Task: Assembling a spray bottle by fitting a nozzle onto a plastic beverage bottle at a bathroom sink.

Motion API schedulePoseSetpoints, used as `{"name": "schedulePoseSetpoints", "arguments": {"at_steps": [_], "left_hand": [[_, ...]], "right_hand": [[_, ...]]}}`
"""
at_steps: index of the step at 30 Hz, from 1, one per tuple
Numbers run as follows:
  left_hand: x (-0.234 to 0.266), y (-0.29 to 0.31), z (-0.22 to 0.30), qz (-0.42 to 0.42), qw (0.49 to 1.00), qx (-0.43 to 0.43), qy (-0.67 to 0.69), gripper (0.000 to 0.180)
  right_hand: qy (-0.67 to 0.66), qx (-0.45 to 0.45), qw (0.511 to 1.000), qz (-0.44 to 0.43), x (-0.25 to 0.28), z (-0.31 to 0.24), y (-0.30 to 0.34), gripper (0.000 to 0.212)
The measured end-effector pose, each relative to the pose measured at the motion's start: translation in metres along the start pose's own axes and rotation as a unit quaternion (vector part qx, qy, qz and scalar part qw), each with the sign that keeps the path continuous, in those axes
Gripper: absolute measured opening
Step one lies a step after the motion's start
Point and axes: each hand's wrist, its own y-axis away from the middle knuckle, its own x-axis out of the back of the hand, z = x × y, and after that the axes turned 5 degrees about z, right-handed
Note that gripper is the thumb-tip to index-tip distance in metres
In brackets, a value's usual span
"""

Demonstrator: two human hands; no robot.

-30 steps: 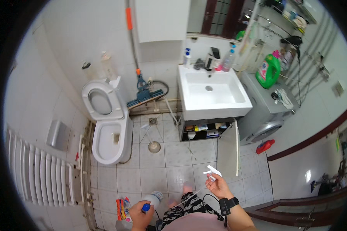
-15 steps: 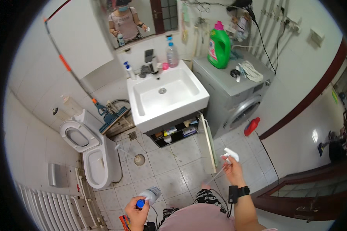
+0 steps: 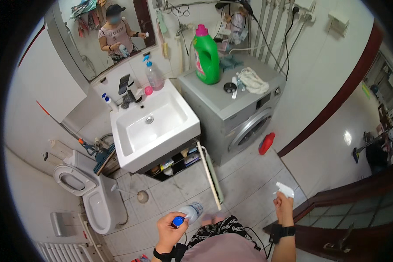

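Observation:
My left hand [image 3: 172, 231] is closed around a whitish translucent bottle [image 3: 192, 212] with a blue cap [image 3: 178, 222] on its top end. The bottle lies tilted, its base pointing away from me. Out to the right, my right hand [image 3: 284, 206] grips a white trigger spray head [image 3: 285, 189] by its lower part. No dip tube can be made out on the spray head now. Both hands are held above the tiled floor, well apart. Between them and beyond stands the open cabinet door [image 3: 210, 179].
A white sink [image 3: 149, 144] tops the open cabinet. To its right, a grey washing machine [image 3: 231, 105] carries a green detergent jug [image 3: 206, 59]. A red bottle [image 3: 267, 143] stands on the floor nearby. The toilet [image 3: 101, 214] and a plunger [image 3: 142, 196] are at left; a brown door [image 3: 336, 231] is at right.
My view has turned to the right, so the room has shifted left in the picture. My right hand has moved farther right with the spray head. My left hand still holds the bottle.

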Motion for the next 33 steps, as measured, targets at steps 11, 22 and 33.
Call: {"name": "schedulePoseSetpoints", "arguments": {"at_steps": [11, 22, 33], "left_hand": [[-0.126, -0.053, 0.084, -0.008, 0.999, 0.016, 0.038, 0.008], [-0.243, -0.131, 0.215, 0.124, 0.992, -0.022, -0.013, 0.009], [-0.299, -0.259, 0.228, 0.078, 0.996, -0.034, 0.03, 0.009]], "right_hand": [[0.002, -0.018, 0.999, -0.036, 0.064, -0.085, -0.102, 0.024], [0.008, -0.059, 0.988, -0.139, 0.109, -0.196, -0.262, 0.017], [0.007, -0.075, 0.953, -0.292, -0.037, -0.216, -0.318, 0.026]]}}
